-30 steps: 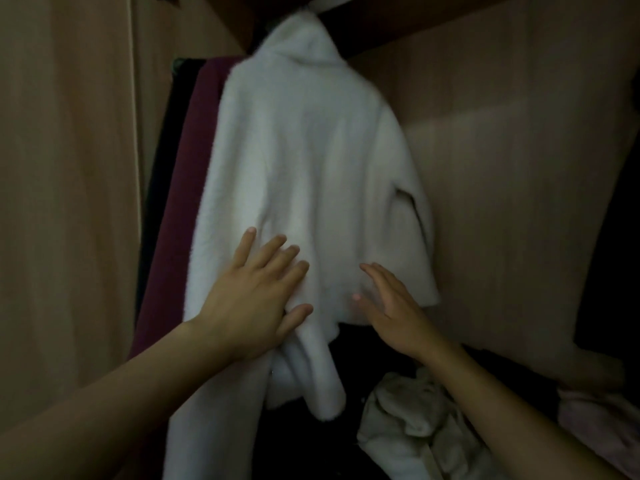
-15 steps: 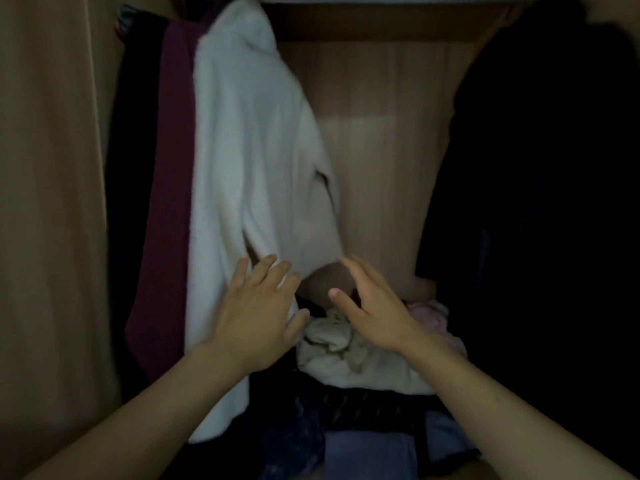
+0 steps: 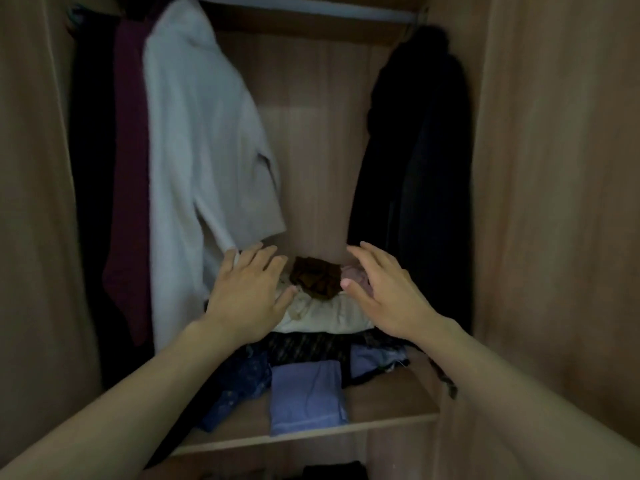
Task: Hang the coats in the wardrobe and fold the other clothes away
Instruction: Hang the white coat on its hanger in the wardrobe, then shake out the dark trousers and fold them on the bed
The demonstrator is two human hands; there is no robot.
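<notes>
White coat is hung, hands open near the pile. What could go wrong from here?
The left hand is close to the coat sleeve and could drag it askew. The brown garment lies loose atop the pile; reaching in may topple it. The blue cloth lies at the front of the shelf; a forearm might sweep it off.

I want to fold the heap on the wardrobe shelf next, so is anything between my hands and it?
Nothing visible. The left hand and right hand are open right at the heap; the white coat hangs just left of it.
</notes>
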